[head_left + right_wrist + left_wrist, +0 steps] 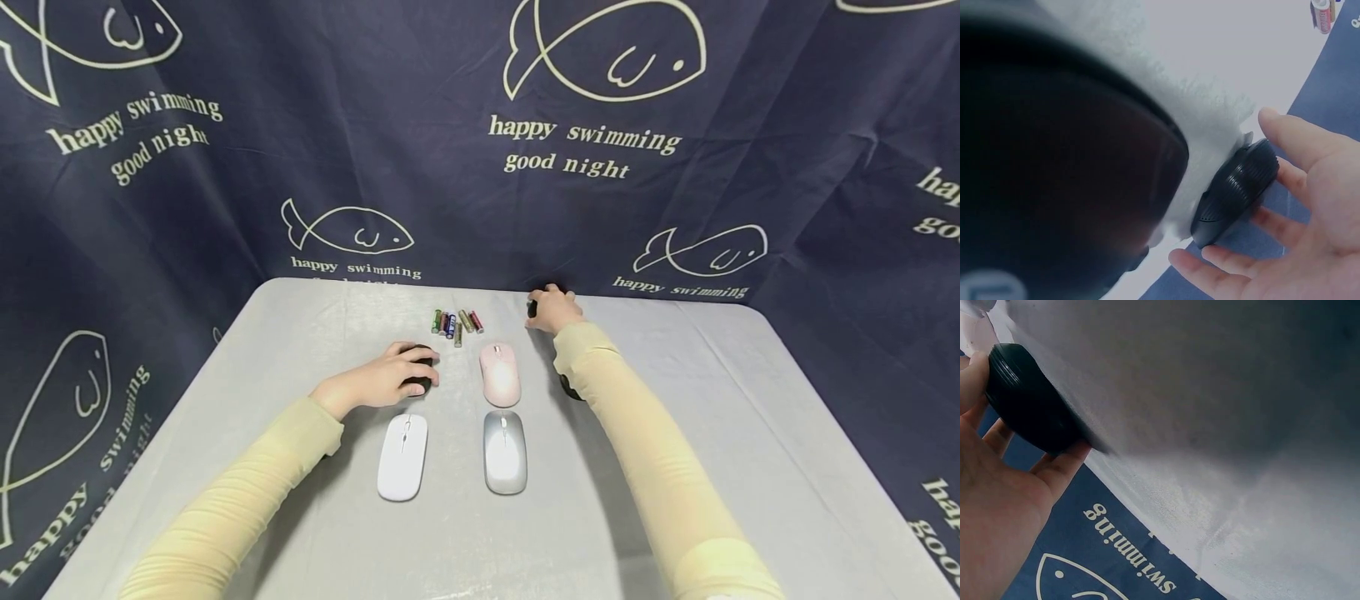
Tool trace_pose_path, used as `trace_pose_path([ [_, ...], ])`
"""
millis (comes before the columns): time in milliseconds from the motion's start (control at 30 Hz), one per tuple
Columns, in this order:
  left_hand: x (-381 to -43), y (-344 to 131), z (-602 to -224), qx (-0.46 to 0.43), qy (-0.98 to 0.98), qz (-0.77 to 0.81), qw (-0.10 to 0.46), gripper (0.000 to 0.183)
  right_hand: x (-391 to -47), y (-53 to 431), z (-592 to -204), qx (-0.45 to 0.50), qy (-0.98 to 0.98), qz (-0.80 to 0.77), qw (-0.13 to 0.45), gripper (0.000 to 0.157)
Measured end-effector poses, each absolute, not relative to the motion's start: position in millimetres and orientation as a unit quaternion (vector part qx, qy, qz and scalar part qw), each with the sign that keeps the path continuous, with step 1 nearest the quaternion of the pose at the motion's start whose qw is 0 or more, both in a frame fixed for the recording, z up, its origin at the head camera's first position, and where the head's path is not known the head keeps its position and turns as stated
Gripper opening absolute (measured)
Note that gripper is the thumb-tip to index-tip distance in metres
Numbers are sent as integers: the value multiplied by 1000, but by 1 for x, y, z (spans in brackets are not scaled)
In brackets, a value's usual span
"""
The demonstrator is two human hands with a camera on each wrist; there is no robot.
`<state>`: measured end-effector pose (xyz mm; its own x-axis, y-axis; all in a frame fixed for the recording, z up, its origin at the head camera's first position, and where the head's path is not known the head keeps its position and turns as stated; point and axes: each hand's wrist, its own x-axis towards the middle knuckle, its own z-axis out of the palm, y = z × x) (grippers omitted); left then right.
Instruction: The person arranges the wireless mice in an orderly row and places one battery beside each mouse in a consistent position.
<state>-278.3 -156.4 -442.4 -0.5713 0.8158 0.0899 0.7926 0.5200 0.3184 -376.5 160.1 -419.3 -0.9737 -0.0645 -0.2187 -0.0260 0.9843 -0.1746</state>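
Note:
My left hand (378, 379) grips a black computer mouse (417, 371) lying on the table. In the left wrist view its ridged dark side (1029, 403) shows between thumb and fingers. At the table's back edge my right hand (555, 311) is spread around another black mouse (1235, 194). In the right wrist view the thumb stands slightly off it, and some fingers are partly hidden behind it. A third black mouse (569, 388) lies partly covered by the right forearm. Between the hands lie a pink mouse (500, 375) and a group of several small batteries (451, 325).
Nearer the front of the grey-covered table (465, 542) lie a white mouse (402, 458) and a silver-grey mouse (505, 454). A dark blue curtain (465, 208) printed with fish hangs just behind the back edge. It also surrounds the sides.

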Motion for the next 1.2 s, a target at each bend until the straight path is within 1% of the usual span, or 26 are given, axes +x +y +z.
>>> trace_pose_path([
  [167,-276,-157,-439,459,872,162,39,21,-379,162,-420,-38,990,-79,112,61],
  [367,-273,-156,-437,476,865,158,18,20,-383,161,-424,-66,991,-57,97,55],
  [733,-272,-155,-436,475,865,158,23,19,-378,162,-421,-89,993,-52,65,27],
  [967,-271,-154,-435,473,867,157,19,19,-377,163,-419,-108,992,-25,54,19],
  [1200,-269,-154,-433,469,869,158,23,19,-376,163,-419,-108,993,-13,41,12],
])
